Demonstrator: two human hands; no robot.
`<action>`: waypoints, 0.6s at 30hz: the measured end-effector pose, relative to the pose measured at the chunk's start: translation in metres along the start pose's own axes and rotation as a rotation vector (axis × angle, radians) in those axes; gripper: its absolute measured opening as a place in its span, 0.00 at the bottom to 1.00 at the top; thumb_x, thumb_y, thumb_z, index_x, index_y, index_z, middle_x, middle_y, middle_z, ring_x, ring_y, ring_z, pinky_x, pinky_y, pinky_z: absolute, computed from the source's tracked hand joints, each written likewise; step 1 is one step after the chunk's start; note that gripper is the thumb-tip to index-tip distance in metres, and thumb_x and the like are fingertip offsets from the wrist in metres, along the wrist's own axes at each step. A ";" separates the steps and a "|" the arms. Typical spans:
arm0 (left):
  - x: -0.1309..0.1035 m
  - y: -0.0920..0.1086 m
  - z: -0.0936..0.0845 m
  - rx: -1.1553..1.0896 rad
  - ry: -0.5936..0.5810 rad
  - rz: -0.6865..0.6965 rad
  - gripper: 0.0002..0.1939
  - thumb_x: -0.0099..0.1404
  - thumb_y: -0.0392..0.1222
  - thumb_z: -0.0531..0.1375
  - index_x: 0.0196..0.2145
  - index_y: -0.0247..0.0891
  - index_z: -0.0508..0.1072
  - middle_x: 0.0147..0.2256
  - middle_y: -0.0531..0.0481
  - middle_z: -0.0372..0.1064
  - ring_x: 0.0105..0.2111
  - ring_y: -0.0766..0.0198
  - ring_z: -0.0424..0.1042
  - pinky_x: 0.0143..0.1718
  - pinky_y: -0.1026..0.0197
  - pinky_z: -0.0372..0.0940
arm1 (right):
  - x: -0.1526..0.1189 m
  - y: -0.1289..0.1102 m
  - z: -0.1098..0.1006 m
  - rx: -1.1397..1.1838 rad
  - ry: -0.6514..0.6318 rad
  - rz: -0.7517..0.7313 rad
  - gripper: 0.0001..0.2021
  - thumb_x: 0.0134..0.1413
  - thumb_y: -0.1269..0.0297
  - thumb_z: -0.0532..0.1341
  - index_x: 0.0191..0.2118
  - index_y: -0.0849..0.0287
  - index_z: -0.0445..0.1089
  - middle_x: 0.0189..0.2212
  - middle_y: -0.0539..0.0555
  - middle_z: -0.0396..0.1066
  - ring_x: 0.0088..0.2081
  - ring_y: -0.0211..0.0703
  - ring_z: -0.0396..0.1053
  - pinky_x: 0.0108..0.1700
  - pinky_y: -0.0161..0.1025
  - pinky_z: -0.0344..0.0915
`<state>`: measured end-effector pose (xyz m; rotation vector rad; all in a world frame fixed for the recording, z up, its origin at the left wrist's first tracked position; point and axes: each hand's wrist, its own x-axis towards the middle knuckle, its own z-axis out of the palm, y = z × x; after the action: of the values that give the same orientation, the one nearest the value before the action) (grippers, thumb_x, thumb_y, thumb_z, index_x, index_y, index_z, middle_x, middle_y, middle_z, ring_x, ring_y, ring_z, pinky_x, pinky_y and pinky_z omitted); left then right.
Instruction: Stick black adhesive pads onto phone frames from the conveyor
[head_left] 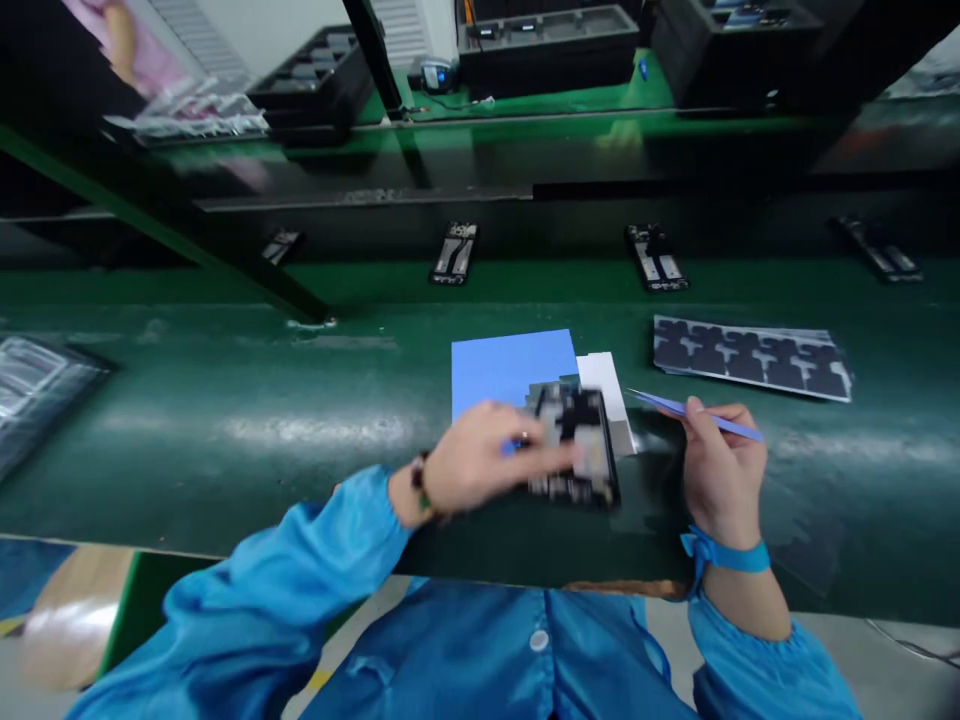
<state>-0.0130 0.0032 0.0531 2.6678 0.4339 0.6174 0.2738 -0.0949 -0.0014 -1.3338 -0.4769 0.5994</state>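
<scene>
My left hand [487, 455] reaches over an opened phone body [589, 425], one finger stretched across its inner face. Motion smears the hand and the phone, so whether the fingers grip its edge is unclear. Under the phone are a blue sheet [510, 365] and a white sheet [602, 380], both partly covered. To the right, my right hand [724, 470] is closed around light purple tweezers [675, 405], whose thin tips point left toward the white sheet. Just beyond that hand lies a strip of dark die-cut pieces [750, 355] on clear film.
Several opened phone bodies, one [454, 252] behind the blue sheet, lie along the back of the green bench [360, 370]. A slanted green post [225, 250] stands at left. Plastic-wrapped trays [37, 390] rest at far left. Black bins [551, 50] occupy the shelf behind.
</scene>
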 end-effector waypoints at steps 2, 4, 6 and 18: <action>0.039 -0.052 -0.004 0.037 0.109 -0.144 0.27 0.73 0.29 0.53 0.62 0.51 0.76 0.50 0.47 0.75 0.50 0.58 0.75 0.50 0.54 0.70 | 0.000 0.001 -0.001 0.001 -0.003 0.008 0.20 0.50 0.54 0.78 0.32 0.54 0.66 0.26 0.42 0.67 0.34 0.39 0.76 0.54 0.43 0.72; 0.078 -0.106 0.001 -0.003 0.158 -0.309 0.31 0.70 0.26 0.51 0.64 0.47 0.75 0.58 0.45 0.70 0.57 0.58 0.72 0.60 0.53 0.67 | 0.000 0.002 -0.001 0.013 -0.003 0.001 0.20 0.48 0.54 0.79 0.32 0.54 0.67 0.26 0.43 0.68 0.34 0.39 0.77 0.53 0.42 0.72; 0.108 -0.153 0.009 -0.001 0.145 -0.398 0.32 0.68 0.24 0.50 0.65 0.39 0.73 0.64 0.41 0.65 0.61 0.57 0.70 0.65 0.53 0.63 | 0.000 0.003 -0.001 0.016 -0.006 -0.008 0.20 0.48 0.53 0.79 0.32 0.54 0.68 0.26 0.43 0.69 0.35 0.39 0.77 0.53 0.42 0.73; 0.121 -0.227 -0.014 0.078 0.374 -1.049 0.34 0.66 0.49 0.67 0.63 0.27 0.68 0.65 0.21 0.61 0.71 0.31 0.49 0.70 0.31 0.43 | 0.003 0.008 -0.003 0.000 -0.016 0.018 0.17 0.57 0.47 0.73 0.40 0.56 0.75 0.36 0.49 0.79 0.41 0.43 0.81 0.63 0.51 0.70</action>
<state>0.0365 0.2537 0.0142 1.9364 1.7919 0.7159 0.2769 -0.0948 -0.0100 -1.3350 -0.4784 0.6256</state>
